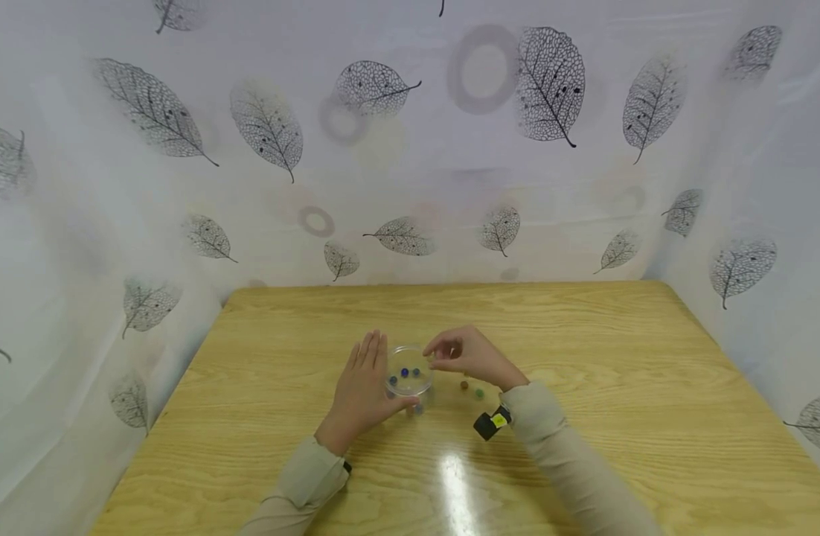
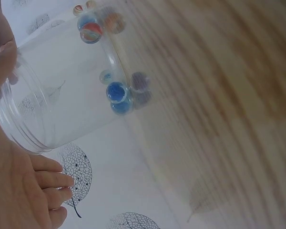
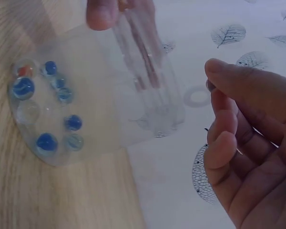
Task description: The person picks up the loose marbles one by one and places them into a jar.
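Note:
A clear plastic jar (image 1: 410, 394) stands on the table with its mouth up. Several glass marbles lie on its bottom, among them a blue marble (image 2: 117, 91) and a red-swirled marble (image 2: 91, 32). My left hand (image 1: 363, 387) is at the jar's left side, fingers straight and thumb spread along the near side, touching near the rim. At the rim's right side is my right hand (image 1: 473, 357). Between its thumb and index finger it pinches a small dark marble (image 3: 209, 86), mostly covered by the fingertips.
To the right of the jar, a brown marble (image 1: 464, 385) and a green marble (image 1: 479, 393) lie on the wooden table (image 1: 584, 447). A black wrist camera (image 1: 487, 426) is strapped at the right cuff. A leaf-printed curtain (image 1: 410, 171) surrounds the table's back and sides.

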